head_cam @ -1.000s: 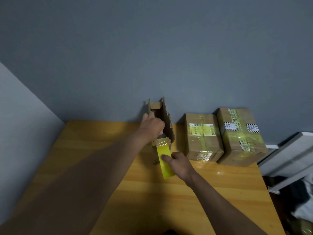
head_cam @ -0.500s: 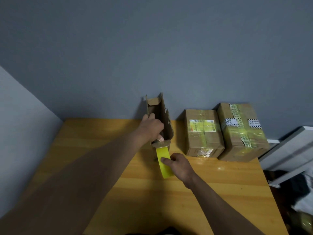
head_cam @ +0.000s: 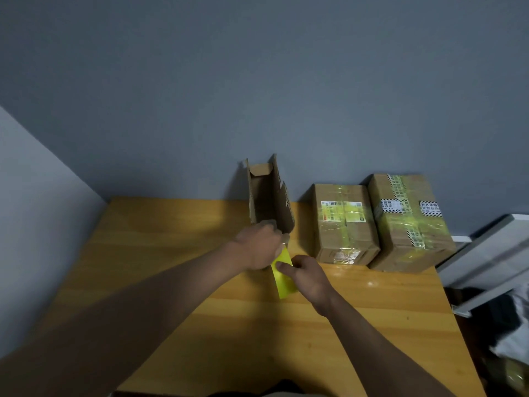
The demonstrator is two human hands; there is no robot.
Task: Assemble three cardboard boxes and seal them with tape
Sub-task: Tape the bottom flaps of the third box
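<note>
An unsealed cardboard box (head_cam: pixel 267 196) lies at the middle back of the wooden table (head_cam: pixel 171 230), its flaps raised and its near end under my hands. My left hand (head_cam: pixel 259 247) curls over that near end, on the stretch of tape there. A yellow roll of tape (head_cam: pixel 283 275) stands on edge just in front of the box. My right hand (head_cam: pixel 307 275) grips the roll, thumb on its face. Two boxes sealed with yellowish tape (head_cam: pixel 342 224) (head_cam: pixel 409 224) lie side by side to the right.
A grey wall rises right behind the table. A white panel (head_cam: pixel 486 253) leans past the table's right edge, with dark and pale items on the floor below it (head_cam: pixel 509 325).
My left hand slid from the box's upper flap down to its near end. The tape roll and my right hand stayed in front of the box. The view shifted slightly.
</note>
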